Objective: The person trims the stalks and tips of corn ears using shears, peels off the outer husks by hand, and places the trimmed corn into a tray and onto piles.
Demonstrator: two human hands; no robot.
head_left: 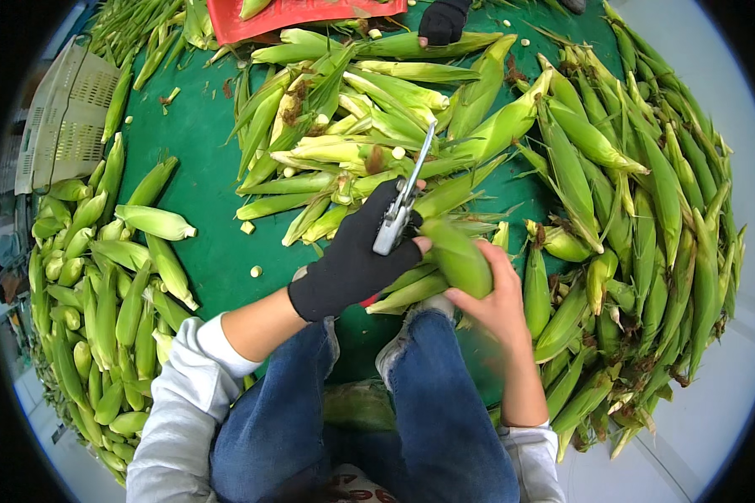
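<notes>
My left hand (356, 251), in a black fingerless glove, is closed around a knife (397, 214) with a silver handle and a long narrow blade. The blade points up and away from me, over the corn pile. My bare right hand (493, 300) grips an ear of corn (459, 261) in its green husk, slightly blurred. The far end of this ear lies close to my left thumb; whether they touch I cannot tell. Beyond both hands lies a heap of husked-in corn (344, 151) with loose leaves and cut stem pieces.
A large pile of long-leaved corn (646, 210) rises on the right. Trimmed-looking ears (101, 310) are heaped on the left, below a pale plastic crate (69, 117). A red tray (302, 18) and another person's black-gloved hand (443, 23) are at the far side of the green surface (214, 268).
</notes>
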